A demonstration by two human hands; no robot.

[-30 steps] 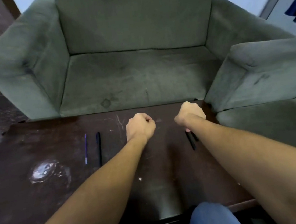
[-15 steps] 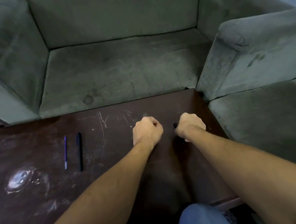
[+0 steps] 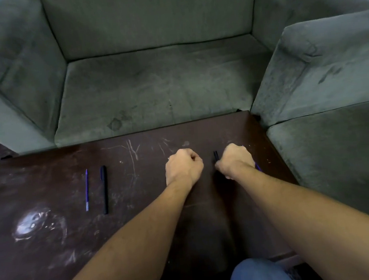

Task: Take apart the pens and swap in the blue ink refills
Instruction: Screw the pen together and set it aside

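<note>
On the dark wooden table [image 3: 54, 256] a thin blue refill [image 3: 86, 190] and a black pen [image 3: 104, 189] lie side by side at the left, untouched. My left hand [image 3: 183, 166] is a closed fist with nothing visible in it, resting mid-table. My right hand [image 3: 235, 159] is curled over a second black pen [image 3: 216, 155], whose far end sticks out beside the thumb. A sliver of a second blue refill [image 3: 257, 166] shows at the right side of that hand. The rest of both is hidden under the hand.
A green sofa [image 3: 162, 85] stands against the table's far edge, and a second green seat [image 3: 339, 146] against its right edge. A white smear [image 3: 32, 224] marks the table at the left. My knee in jeans [image 3: 259, 275] is below the near edge.
My right hand has drawn back over the pen and refill that lay just below it, covering them. The left fist has kept its place. The view has tilted down.
</note>
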